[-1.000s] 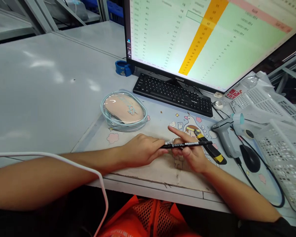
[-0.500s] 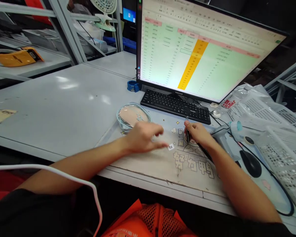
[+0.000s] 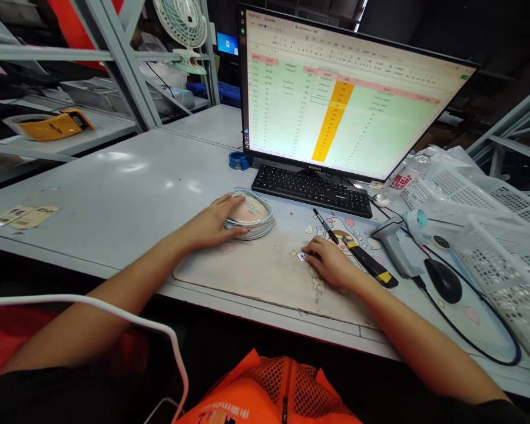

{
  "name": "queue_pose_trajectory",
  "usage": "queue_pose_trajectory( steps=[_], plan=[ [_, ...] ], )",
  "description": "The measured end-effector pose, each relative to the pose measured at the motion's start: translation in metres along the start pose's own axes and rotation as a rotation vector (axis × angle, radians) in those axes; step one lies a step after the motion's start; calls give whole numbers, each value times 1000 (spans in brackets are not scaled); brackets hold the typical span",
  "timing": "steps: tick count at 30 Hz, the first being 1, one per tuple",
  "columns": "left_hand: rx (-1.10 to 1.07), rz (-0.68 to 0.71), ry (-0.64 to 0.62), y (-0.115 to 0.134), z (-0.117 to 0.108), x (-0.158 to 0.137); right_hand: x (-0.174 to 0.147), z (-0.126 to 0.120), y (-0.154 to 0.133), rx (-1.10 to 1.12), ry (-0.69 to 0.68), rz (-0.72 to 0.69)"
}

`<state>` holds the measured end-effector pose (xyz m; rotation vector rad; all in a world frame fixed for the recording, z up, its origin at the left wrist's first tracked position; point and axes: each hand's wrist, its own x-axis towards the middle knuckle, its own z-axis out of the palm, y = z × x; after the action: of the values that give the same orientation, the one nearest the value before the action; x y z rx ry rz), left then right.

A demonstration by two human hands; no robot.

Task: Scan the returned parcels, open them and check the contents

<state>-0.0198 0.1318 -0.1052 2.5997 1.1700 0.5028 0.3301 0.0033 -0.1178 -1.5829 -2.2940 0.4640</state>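
Observation:
My left hand point(image 3: 214, 225) reaches around the left side of a rounded clear pouch point(image 3: 256, 213) with a pale blue rim and a beige top; what is inside I cannot make out. Its fingers lie over the top and the thumb presses the near side. On the printed desk mat point(image 3: 256, 271), my right hand point(image 3: 329, 260) has its fingertips closed at a small white label point(image 3: 301, 257) with handwritten marks. A black marker pen point(image 3: 325, 225) lies just beyond that hand. To its right is a black and yellow utility knife point(image 3: 368, 262).
A keyboard point(image 3: 309, 189) sits below the monitor point(image 3: 335, 100), which displays a spreadsheet. On the right are a grey barcode scanner point(image 3: 395, 244), a black mouse point(image 3: 443, 280) and white plastic baskets point(image 3: 490, 253). A blue tape roll point(image 3: 238, 160) stands left of the keyboard. A white cable point(image 3: 115, 312) crosses my left arm.
My left hand has moved left onto the pouch. My right hand has let go of the pen, which now lies on the mat, and has come to the label. The view has shifted slightly.

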Motion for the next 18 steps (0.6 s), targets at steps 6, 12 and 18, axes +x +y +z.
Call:
queue_pose_trajectory(
  steps=[6, 12, 18],
  plan=[
    [50, -75, 44, 26, 1, 2, 8, -8, 0, 128, 13, 92],
    [-9, -138, 137, 43, 12, 2, 24, -15, -31, 759, 121, 237],
    [-173, -210, 277, 80, 18, 8, 59, -23, -61, 779, 521, 156]
  ],
)
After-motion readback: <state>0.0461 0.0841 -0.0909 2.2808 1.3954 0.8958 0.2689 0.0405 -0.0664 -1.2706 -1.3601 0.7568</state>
